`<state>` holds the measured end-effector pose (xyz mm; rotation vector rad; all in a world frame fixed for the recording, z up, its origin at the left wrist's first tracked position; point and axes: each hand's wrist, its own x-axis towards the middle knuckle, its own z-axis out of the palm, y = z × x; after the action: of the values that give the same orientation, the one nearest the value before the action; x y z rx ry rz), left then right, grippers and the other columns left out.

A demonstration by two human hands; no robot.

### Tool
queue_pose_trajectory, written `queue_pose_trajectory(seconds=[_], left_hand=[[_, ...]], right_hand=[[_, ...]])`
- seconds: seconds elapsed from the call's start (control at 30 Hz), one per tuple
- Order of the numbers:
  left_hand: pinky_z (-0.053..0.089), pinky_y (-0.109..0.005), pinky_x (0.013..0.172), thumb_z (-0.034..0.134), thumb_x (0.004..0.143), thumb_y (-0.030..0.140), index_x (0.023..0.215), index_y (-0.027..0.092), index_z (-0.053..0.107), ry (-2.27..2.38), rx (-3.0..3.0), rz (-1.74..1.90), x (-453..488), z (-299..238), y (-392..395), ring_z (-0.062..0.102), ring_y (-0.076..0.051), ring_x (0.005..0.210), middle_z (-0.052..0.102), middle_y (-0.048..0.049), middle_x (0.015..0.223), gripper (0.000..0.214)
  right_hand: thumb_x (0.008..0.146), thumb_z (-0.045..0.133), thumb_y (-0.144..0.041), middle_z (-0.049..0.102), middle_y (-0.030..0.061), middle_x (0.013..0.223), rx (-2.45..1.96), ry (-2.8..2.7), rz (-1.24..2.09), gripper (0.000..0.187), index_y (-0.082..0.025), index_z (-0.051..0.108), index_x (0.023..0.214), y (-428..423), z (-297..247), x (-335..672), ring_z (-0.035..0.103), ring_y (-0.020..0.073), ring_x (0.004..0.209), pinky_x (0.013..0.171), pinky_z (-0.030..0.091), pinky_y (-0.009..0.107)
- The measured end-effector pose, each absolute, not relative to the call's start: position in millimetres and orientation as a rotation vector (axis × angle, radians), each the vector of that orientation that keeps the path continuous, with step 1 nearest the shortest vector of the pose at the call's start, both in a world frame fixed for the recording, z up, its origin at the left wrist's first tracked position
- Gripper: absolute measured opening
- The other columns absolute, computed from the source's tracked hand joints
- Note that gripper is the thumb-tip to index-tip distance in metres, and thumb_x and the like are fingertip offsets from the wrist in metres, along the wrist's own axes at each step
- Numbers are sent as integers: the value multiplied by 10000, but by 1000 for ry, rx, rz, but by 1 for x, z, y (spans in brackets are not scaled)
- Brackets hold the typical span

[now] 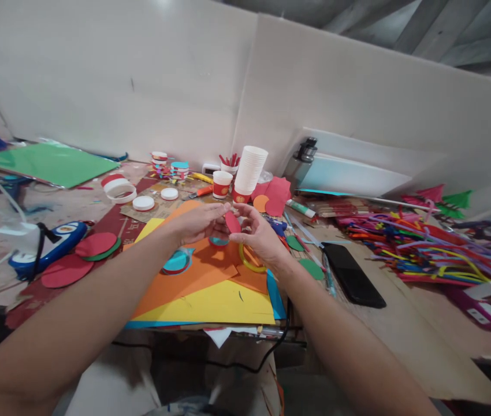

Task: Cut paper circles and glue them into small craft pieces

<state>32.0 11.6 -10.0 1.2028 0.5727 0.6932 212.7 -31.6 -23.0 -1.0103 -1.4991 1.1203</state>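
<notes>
A red disc (233, 223) is pinched in a pretty narrow grip by the right hand (256, 230), tilted up above the orange paper (204, 271), and the left hand's (202, 222) fingertips are bunched right up by it, though whether anything's properly gripped on that side can't really be told. The orange paper is layered over a yellow sheet (219, 303), with a tall cup stack (252, 167) parked behind.

Disc (233, 223) I hold: red | my upper sheet (189, 284): orange | lower sheet (223, 305): yellow | my cup (222, 187): red-and-white | large sheet (50, 164): green | phone (353, 274): black | pipe cleaners (427, 242): multicoloured
</notes>
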Motion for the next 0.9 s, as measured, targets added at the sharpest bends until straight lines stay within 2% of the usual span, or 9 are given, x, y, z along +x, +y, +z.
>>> queue_pose_trajectory(seconds=[0.1,0.2,0.33,0.4,0.5,0.57,0.7,0.9], left_hand=[[549,-320,716,655,846,437,954,145,632,515,1151,697,33,-10,10,667,-166,733,708,-84,877,312],[542,-289,721,663,850,395,979,142,646,516,1159,717,34,-8,7,660,-152,773,710,-97,959,285],[535,-289,695,631,855,454,1009,148,649,580,1200,724,28,-3,12,669,-170,804,712,-117,967,343],[516,-274,657,601,856,492,955,140,647,752,1281,799,19,-1,20,667,-164,770,712,-123,936,369],[472,-241,638,643,804,456,908,151,658,1203,1661,930,0,-1,36,654,-151,768,715,-89,929,323],[470,-257,647,666,749,444,929,161,695,1396,1928,721,-10,-4,44,658,-193,810,723,-77,919,337],[464,-269,776,771,608,375,993,181,727,1523,2272,221,-16,-14,52,659,-252,964,737,-99,1068,434],[444,-276,761,729,652,406,998,175,713,1475,2383,125,-17,-22,57,657,-256,954,728,-120,1084,416]], right_hand=[[612,847,-295,570,21,1211,-1053,-1599,946,689,-288,564,1241,-33,-23,213,541,164,938,836,463,311],[648,821,-287,592,31,1222,-1085,-1701,784,523,-262,627,1133,-36,-19,210,544,192,1045,868,454,323],[666,797,-313,621,44,1192,-1122,-1685,703,431,-241,646,1063,-38,-16,208,559,184,988,843,461,322],[672,782,-324,627,49,1191,-1129,-1612,704,465,-239,628,1103,-36,-18,209,560,176,960,814,464,313],[666,772,-321,634,59,1186,-1172,-1520,695,494,-224,615,1124,-30,-24,213,562,182,975,799,461,314],[654,777,-324,639,68,1168,-1206,-1492,701,502,-209,614,1115,-27,-27,215,566,190,973,795,460,325],[630,789,-345,631,80,1146,-1244,-1518,686,515,-200,616,1093,-27,-28,215,565,202,962,794,470,348],[640,789,-366,597,84,1131,-1235,-1555,705,475,-205,614,1051,-33,-24,210,568,200,973,775,489,341]])
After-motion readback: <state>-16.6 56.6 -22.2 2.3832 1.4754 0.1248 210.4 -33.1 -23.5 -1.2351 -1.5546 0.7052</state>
